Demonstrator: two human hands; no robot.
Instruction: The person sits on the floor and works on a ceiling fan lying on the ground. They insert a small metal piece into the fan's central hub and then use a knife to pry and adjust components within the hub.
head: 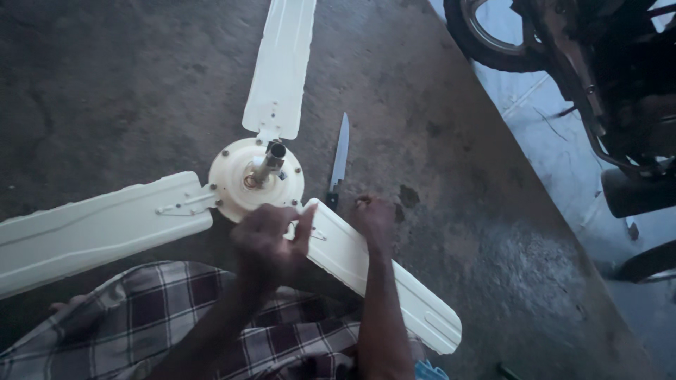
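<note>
A cream ceiling fan lies on the dark concrete floor, its round motor hub (255, 181) up with a short metal rod (270, 160) sticking out. Three blades spread from it: one far (282, 63), one left (98, 229), one toward the lower right (394, 288). My left hand (269, 243) hovers at the root of the lower-right blade, thumb raised, fingers curled; whether it holds something small is unclear. My right hand (374, 222) presses fingertips on that blade's edge, just below a knife (339, 160) lying on the floor.
My checked cloth (162, 317) covers my lap at the bottom. A motorcycle (598, 77) with its wheel (486, 35) stands at the upper right on a lighter floor strip. A dark stain (408, 195) marks the concrete near my right hand.
</note>
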